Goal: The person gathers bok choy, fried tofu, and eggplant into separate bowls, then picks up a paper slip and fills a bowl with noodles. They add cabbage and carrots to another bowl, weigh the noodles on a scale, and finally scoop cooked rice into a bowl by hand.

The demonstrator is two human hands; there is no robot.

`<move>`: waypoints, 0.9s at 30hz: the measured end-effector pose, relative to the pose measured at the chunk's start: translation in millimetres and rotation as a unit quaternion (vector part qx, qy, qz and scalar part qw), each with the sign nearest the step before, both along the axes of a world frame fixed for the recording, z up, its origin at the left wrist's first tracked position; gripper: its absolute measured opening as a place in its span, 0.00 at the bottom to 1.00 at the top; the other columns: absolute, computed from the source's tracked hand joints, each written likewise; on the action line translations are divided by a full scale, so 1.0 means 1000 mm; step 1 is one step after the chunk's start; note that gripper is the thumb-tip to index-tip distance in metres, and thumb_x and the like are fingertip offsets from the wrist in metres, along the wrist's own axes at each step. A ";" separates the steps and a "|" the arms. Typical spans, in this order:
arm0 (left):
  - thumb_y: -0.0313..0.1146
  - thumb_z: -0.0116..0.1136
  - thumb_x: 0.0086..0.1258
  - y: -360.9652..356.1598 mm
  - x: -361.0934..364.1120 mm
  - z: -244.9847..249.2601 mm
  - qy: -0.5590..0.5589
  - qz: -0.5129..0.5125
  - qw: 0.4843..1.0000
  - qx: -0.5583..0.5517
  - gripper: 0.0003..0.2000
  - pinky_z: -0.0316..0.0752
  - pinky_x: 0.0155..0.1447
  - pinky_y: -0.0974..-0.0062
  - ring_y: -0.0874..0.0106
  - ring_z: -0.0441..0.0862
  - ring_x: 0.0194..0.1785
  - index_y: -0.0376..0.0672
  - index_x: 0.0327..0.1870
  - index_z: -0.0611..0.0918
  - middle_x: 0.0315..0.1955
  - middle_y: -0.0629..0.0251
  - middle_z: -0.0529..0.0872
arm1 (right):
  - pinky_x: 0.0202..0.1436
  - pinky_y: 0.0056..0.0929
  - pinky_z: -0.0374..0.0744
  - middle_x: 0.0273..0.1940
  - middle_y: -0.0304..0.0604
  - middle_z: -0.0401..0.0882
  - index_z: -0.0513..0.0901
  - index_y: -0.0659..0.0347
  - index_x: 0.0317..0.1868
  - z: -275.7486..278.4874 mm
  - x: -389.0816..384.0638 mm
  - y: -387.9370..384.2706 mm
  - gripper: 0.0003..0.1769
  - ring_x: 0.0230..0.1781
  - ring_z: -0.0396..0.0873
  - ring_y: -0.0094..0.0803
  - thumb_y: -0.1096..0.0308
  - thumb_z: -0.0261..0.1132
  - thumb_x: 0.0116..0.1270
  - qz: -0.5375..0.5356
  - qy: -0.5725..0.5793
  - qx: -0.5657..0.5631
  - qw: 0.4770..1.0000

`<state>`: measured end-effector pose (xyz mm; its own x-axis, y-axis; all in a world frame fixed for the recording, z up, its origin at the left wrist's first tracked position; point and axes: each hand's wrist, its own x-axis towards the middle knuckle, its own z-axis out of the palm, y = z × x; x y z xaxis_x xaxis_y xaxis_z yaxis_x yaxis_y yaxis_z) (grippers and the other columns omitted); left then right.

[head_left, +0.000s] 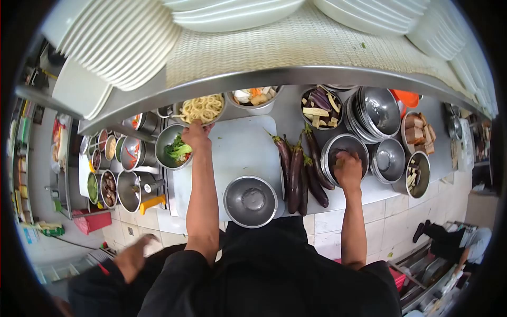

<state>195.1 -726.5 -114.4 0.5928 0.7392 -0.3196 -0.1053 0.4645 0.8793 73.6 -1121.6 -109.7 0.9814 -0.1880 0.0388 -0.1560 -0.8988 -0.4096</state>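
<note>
My left hand [196,137] closes at the near rim of a metal bowl of noodles [202,107], partly covering that rim. Just left of the wrist is a metal bowl with leafy greens [178,150]. My right hand [348,170] reaches into the top of a stack of metal bowls [360,143], fingers curled together; what they hold, if anything, is hidden. Whole purple eggplants [297,177] lie between the arms. In front of my body a bare metal bowl [251,202] rests on the near edge of a white cutting board [232,150].
A shelf [296,76] with stacked white plates [124,45] overhangs the counter. To the right are cut eggplant [319,108], more metal bowls [388,158] and meat pieces [420,132]. Ingredient containers [132,153] crowd the left. Another person's hand [132,259] is at lower left; a person [465,245] is far right.
</note>
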 end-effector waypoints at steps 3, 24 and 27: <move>0.19 0.50 0.53 0.001 0.000 -0.015 -0.003 -0.016 1.000 0.019 0.06 0.81 0.24 0.65 0.62 0.80 0.21 0.31 0.32 0.70 0.26 0.50 0.80 | 0.43 0.39 0.77 0.37 0.48 0.77 0.82 0.56 0.38 0.013 -0.005 -0.006 0.17 0.39 0.78 0.46 0.73 0.68 0.42 -0.008 -0.045 0.088 0.995; 0.19 0.49 0.53 -0.010 -0.079 -0.052 0.052 -0.152 0.987 -0.027 0.12 0.82 0.28 0.69 0.66 0.83 0.28 0.30 0.41 0.74 0.33 0.54 0.82 | 0.55 0.41 0.70 0.44 0.55 0.78 0.78 0.61 0.50 0.032 0.183 0.185 0.21 0.47 0.74 0.53 0.71 0.64 0.53 0.131 -0.346 0.134 0.919; 0.19 0.50 0.54 -0.003 -0.079 -0.071 0.070 -0.208 0.975 -0.026 0.12 0.82 0.29 0.68 0.67 0.82 0.28 0.30 0.41 0.75 0.32 0.55 0.82 | 0.38 0.36 0.77 0.39 0.53 0.79 0.74 0.63 0.53 -0.009 0.206 0.170 0.24 0.37 0.78 0.45 0.72 0.62 0.52 -0.017 -0.231 0.223 0.947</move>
<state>116.6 -729.4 -185.3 0.7856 0.4244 -0.4502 0.2215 0.4865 0.8451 279.2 -951.1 -118.9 0.8721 -0.3173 0.3726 0.1078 -0.6181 -0.7787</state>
